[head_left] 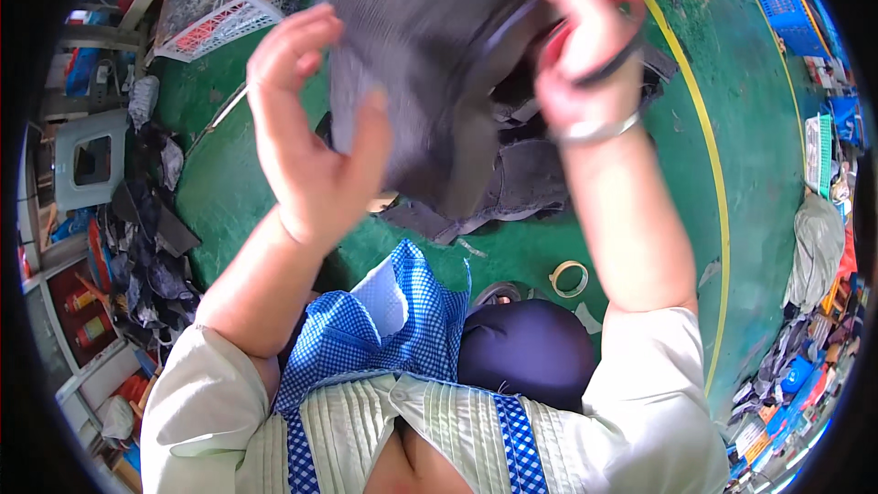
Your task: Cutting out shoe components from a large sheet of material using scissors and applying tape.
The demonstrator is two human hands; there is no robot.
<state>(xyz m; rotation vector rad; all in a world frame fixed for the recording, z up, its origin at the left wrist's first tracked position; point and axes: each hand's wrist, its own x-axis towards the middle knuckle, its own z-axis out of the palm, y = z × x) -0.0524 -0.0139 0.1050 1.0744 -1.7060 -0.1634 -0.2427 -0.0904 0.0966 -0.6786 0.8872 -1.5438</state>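
A dark grey ribbed cloth (412,64), smeared by motion, hangs in front of me between my hands. My left hand (311,128) is at its left edge, with thumb and fingers spread apart. At the cloth's right side is my right hand (585,64), its fingers curled around the red and black handles of what look like scissors (551,48). Their blades are hidden, and blur hides whether this hand also grips the cloth. Beneath lies more dark fabric (526,178) in a heap on the green floor.
A tape roll (569,279) lies on the floor near my knee. A white crate (224,26) stands far left, a blue crate (786,5) far right. Dark scraps (137,238) pile up beside a grey plastic stool (90,160). A blue checked apron (366,329) covers my lap.
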